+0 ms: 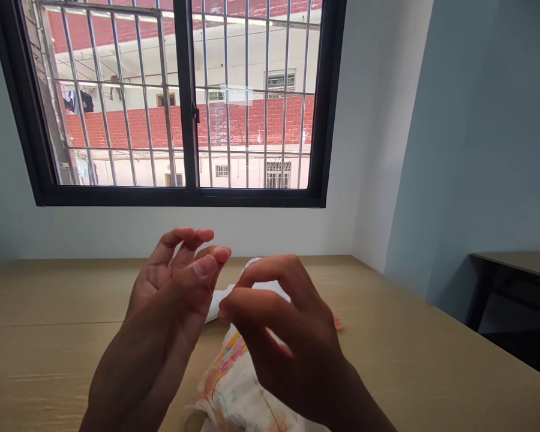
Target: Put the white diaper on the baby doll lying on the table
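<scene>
My left hand point(175, 306) is raised over the table, thumb tip pressed to the index finger and the other fingers loosely curled. Close by on its right, my right hand point(292, 324) pinches thumb and index finger together, the fingertips of the two hands a small gap apart. Whatever either pinch holds is too fine to make out; a faint thin line shows below the left thumb. Beneath and behind my right hand lies a crumpled white cloth item point(238, 384) with pink, yellow and blue markings, partly hidden by the hand. A small orange-pink piece point(337, 321) sticks out beyond my right hand.
The light wooden table point(49, 348) reaches back to a pale wall under a black-framed window point(189, 197) with metal bars outside. At the right, a dark-legged table point(513, 282) stands beyond the table edge, by a blue-grey wall.
</scene>
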A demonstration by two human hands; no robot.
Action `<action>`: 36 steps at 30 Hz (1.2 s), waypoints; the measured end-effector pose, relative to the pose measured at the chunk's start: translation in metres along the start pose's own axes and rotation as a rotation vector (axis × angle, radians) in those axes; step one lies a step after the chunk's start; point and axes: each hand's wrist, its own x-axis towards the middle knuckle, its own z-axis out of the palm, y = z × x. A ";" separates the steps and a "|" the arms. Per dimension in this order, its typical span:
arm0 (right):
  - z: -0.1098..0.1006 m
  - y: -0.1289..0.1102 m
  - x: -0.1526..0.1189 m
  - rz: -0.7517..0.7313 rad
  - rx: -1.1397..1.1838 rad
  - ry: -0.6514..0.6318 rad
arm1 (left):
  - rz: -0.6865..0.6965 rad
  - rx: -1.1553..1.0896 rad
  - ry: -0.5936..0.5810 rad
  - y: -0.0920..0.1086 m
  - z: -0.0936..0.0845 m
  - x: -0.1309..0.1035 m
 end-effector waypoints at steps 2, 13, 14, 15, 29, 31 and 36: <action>0.000 0.002 0.000 0.058 0.165 0.012 | -0.079 -0.099 0.071 -0.001 0.001 0.001; -0.004 -0.003 0.000 0.322 0.340 0.125 | 0.020 0.022 -0.453 0.001 -0.007 0.007; -0.003 -0.004 0.000 0.325 0.335 0.120 | 0.015 0.021 -0.449 0.003 -0.006 0.005; -0.003 -0.005 0.000 0.327 0.327 0.118 | 0.012 0.023 -0.443 0.004 -0.005 0.005; -0.002 -0.001 0.002 0.233 0.083 0.120 | 0.741 0.589 -0.171 -0.008 -0.005 -0.010; 0.001 -0.001 0.001 0.203 0.075 0.127 | 0.800 0.656 -0.170 -0.011 -0.003 -0.014; 0.004 -0.002 -0.002 0.145 0.090 0.153 | 0.747 0.590 -0.115 -0.014 0.006 -0.025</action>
